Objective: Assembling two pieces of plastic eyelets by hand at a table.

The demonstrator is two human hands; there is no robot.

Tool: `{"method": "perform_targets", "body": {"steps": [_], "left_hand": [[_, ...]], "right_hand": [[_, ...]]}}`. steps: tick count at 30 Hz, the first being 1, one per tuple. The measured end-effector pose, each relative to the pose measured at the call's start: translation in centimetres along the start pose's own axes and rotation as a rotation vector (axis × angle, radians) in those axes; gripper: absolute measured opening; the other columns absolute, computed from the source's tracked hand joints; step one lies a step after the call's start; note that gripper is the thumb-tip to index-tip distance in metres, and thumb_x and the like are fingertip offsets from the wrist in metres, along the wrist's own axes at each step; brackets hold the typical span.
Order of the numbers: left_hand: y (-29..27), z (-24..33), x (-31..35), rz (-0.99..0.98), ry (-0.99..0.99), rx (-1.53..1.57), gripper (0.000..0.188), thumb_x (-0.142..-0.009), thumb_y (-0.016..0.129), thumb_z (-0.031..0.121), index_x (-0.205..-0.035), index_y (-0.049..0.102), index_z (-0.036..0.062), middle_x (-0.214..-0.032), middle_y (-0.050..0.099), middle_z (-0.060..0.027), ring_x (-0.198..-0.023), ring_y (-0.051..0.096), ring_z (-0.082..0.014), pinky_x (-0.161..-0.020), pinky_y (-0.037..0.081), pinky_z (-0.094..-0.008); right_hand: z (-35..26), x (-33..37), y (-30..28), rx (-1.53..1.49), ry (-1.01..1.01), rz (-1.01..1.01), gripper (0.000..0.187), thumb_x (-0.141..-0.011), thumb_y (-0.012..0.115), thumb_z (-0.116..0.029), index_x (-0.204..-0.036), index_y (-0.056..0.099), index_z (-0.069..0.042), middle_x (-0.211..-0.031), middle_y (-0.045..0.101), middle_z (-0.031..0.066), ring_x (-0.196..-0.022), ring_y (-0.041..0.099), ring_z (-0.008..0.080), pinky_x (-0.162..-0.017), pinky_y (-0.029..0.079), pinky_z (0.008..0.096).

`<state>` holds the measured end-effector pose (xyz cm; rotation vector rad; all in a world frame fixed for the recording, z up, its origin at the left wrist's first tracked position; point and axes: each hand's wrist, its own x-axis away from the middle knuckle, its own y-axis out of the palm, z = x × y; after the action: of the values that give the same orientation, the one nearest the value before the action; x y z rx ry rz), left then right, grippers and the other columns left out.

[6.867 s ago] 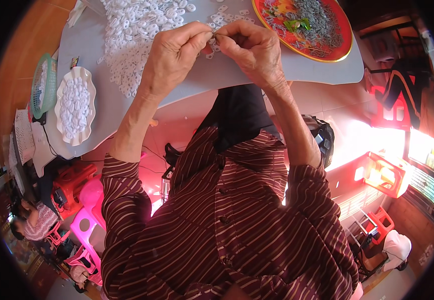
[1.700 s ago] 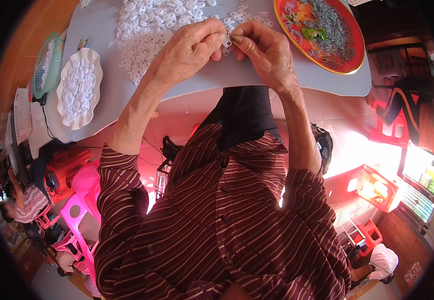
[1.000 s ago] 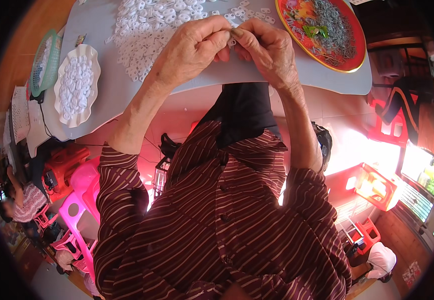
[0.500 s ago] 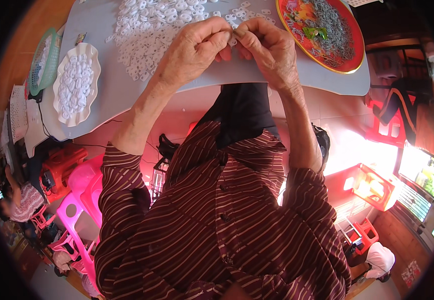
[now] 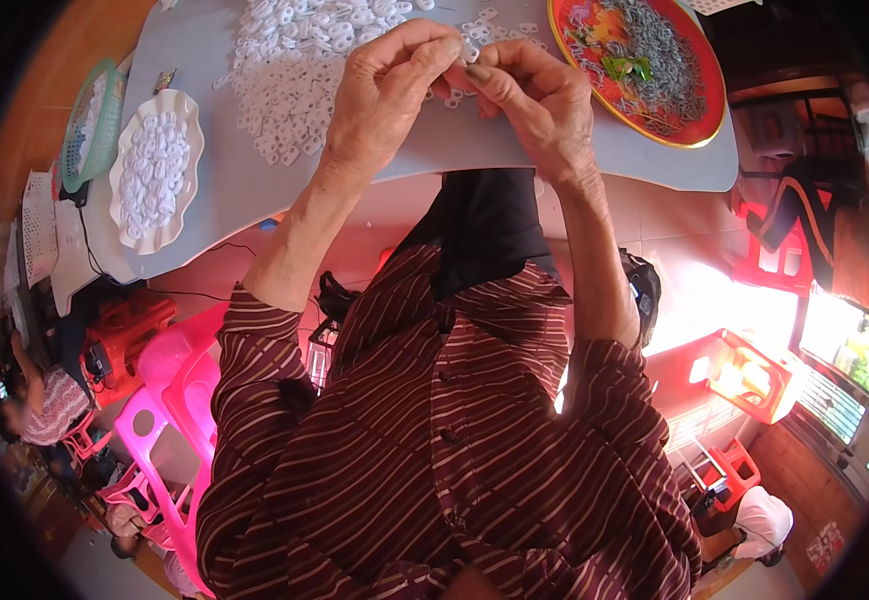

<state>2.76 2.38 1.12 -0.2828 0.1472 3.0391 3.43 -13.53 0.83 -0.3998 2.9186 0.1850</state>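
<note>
My left hand [image 5: 386, 95] and my right hand [image 5: 539, 105] meet above the near edge of the grey table, each with thumb and forefinger pinched. At the left fingertips is a small white plastic piece [image 5: 470, 53] with a hole. The right thumb and forefinger close right beside it; what they grip is too small to make out. Under and behind my left hand spreads a heap of similar flat white pieces [image 5: 289, 105], with larger white oval pieces [image 5: 329, 25] farther back. To the right of my right hand, a red round tray [image 5: 719, 95] holds many small grey metal parts [image 5: 669, 60].
A white wavy-edged dish [image 5: 194, 150] of white pieces stands at the table's left, beside a green mesh basket [image 5: 106, 130]. Pink chairs [image 5: 194, 390] and red stools [image 5: 754, 375] stand on the floor. Another person [image 5: 49, 405] sits at far left.
My left hand has tilted and drawn slightly away from the right fingertips, so the white piece between them shows more. My right hand stays nearly in place.
</note>
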Motion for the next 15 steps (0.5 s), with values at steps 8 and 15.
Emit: {"method": "perform_targets", "body": {"steps": [8, 15], "left_hand": [[0.4, 0.5, 0.2, 0.031, 0.115, -0.133, 0.023, -0.088, 0.059, 0.024, -0.088, 0.063, 0.0015, -0.072, 0.061, 0.0009, -0.064, 0.054, -0.0073, -0.061, 0.045, -0.0206], [-1.2, 1.6, 0.4, -0.149, -0.264, 0.134, 0.026, -0.088, 0.058, 0.026, -0.095, 0.060, 0.0008, -0.073, 0.059, -0.0040, -0.069, 0.054, -0.0112, -0.062, 0.042, -0.0231]], "right_hand": [[0.8, -0.1, -0.3, 0.051, -0.078, 0.011, 0.013, -0.084, 0.066, -0.011, -0.090, 0.063, 0.000, -0.072, 0.062, 0.0001, -0.061, 0.050, 0.0039, -0.056, 0.043, 0.0187], [0.7, 0.1, -0.2, 0.101, -0.085, -0.004, 0.011, -0.083, 0.066, -0.009, -0.090, 0.065, -0.001, -0.070, 0.060, -0.0014, -0.063, 0.050, 0.0048, -0.058, 0.043, 0.0195]]}}
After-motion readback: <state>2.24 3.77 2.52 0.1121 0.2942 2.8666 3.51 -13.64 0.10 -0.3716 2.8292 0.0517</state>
